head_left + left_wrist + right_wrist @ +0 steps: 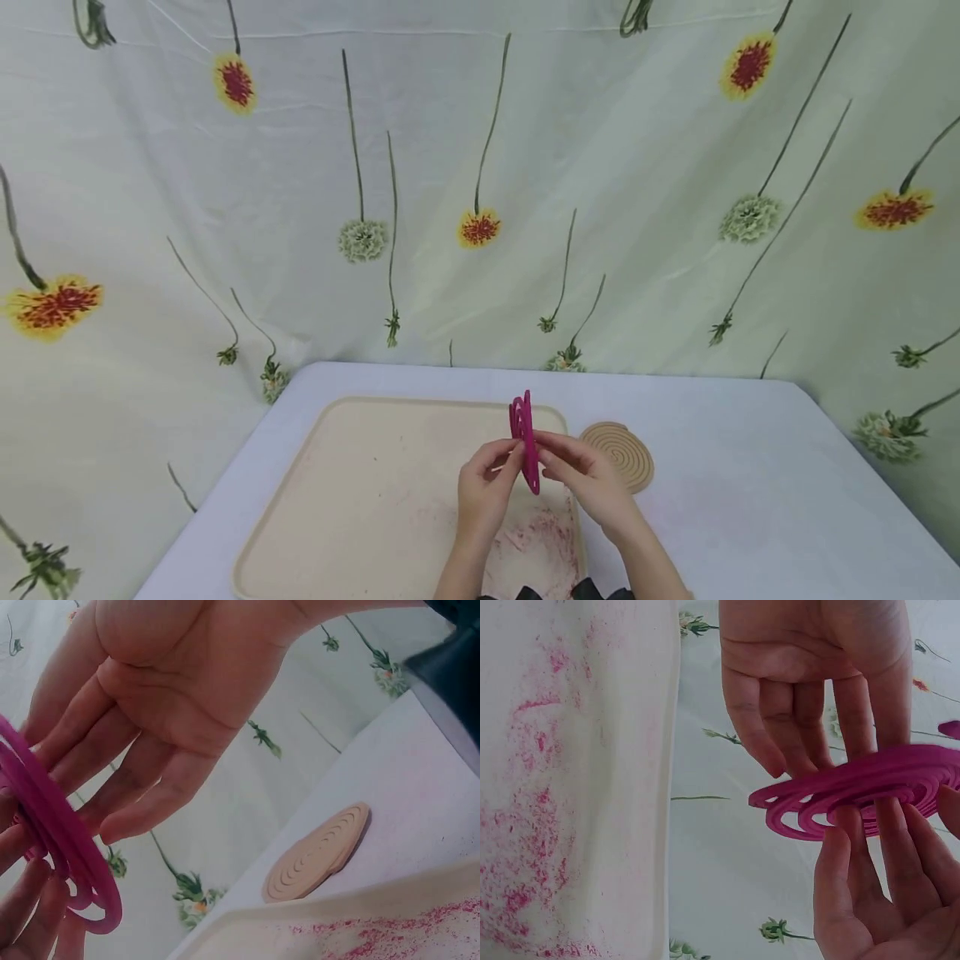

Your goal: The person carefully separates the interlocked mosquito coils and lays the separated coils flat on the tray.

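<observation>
Pink spiral coil [524, 435]: held on edge above the beige tray [360, 492], pinched between the fingertips of the left hand [483, 492] and right hand [588, 479], fingers mostly extended on either face. Head view alone shows the tan coil [619, 454] lying flat on the white table [750, 500] beside the tray. Wrist views add the coil's separated rings [855, 791] and pink powder [532, 825] dusting the tray.

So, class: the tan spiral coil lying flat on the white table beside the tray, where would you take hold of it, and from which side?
Probably the outer rim of the tan spiral coil, coming from above at its right side. It lies flat on the white table, with the beige tray close on its left, so the far and right edges look freest; its thin rings look fragile.
</observation>
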The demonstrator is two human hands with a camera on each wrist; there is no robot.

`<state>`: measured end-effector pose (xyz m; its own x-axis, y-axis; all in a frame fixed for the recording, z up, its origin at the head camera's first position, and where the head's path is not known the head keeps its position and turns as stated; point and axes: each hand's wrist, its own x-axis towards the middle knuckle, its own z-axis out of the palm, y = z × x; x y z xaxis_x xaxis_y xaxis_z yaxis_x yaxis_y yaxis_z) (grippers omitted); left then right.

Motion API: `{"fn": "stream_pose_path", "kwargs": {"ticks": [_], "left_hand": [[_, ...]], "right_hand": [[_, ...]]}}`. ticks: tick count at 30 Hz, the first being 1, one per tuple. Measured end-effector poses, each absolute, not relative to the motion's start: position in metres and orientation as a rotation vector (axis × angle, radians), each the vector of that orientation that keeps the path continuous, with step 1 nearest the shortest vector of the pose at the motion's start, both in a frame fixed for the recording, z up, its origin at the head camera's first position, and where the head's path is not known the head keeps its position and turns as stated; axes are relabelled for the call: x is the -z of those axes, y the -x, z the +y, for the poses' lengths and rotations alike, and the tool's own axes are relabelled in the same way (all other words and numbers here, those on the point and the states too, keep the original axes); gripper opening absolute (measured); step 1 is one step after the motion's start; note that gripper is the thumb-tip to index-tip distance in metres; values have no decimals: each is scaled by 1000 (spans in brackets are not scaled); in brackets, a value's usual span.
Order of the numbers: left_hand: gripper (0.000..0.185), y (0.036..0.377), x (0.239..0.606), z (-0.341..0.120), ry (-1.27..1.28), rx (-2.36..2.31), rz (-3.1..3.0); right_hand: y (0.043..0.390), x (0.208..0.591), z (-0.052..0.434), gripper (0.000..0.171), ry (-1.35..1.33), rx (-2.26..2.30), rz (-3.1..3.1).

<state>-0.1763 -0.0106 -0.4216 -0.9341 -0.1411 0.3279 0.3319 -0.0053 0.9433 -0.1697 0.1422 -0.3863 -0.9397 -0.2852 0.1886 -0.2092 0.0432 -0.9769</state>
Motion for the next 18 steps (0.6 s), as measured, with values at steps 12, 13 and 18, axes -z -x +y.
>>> {"fn": "stream_pose_path", "kwargs": {"ticks": [12,13,18], "left_hand": [[19,175,416,-12,256,2095,-1889],[21,175,416,-12,272,2102,-1877],[31,174,415,-15,281,2139,-1862]], "right_hand": [[168,395,132,29,351,2223,2240],[168,395,132,28,329,2230,2242],[170,397,135,32,348,2230,2191]]}}
